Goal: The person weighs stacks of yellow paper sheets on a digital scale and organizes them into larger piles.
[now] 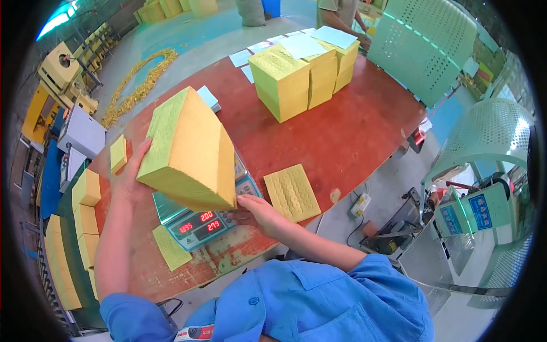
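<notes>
A thick block of yellow embossed paper sheets is tilted above a blue digital weighing scale. My left hand grips the block's left side, thumb against its upper face. At the block's near right corner, my right hand has its fingers curled by the lower edge, partly beneath it; the fingertips are hard to make out. Red digits glow on the scale's panel, while most of its pan is hidden by the block. A flat embossed yellow piece lies to the right, and a thin yellow sheet pokes out beside the scale.
Several tall yellow paper blocks topped with white sheets stand farther back on the red table. More yellow stacks line the left. A green perforated guard borders the far right, where another person stands behind the table.
</notes>
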Action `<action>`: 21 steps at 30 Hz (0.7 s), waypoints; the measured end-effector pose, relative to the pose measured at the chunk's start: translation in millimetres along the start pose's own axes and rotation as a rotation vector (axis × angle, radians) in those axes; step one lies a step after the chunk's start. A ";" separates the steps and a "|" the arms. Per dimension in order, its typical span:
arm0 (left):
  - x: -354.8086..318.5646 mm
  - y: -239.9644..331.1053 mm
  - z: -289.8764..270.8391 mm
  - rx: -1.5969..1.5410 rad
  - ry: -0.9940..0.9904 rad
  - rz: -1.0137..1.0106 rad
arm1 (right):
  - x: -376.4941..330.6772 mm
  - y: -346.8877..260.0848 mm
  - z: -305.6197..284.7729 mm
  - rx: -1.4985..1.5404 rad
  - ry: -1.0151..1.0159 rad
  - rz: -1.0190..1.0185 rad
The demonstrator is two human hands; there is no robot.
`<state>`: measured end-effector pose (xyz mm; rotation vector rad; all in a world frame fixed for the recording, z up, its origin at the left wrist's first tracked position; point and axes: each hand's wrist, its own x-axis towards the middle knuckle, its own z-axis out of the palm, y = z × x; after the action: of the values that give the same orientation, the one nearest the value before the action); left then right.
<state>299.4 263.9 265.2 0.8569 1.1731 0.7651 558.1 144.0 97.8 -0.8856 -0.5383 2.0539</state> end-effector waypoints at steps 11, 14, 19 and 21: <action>23.6 -6.1 79.8 -0.153 -0.156 0.096 | 14.3 -88.4 -57.6 -0.032 0.061 -0.239; 66.5 0.4 88.3 -0.266 -0.194 0.033 | 49.6 -131.9 -86.5 -0.043 -0.017 -0.289; 128.8 10.7 106.5 -0.183 -0.171 0.055 | 104.0 -158.9 -125.6 -0.056 -0.004 -0.229; 151.9 12.1 113.5 -0.161 -0.122 0.051 | 126.5 -159.7 -141.6 0.049 -0.005 -0.142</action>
<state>442.5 382.3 225.5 0.7900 0.9713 0.8259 693.1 347.7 55.1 -0.7911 -0.5359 1.9335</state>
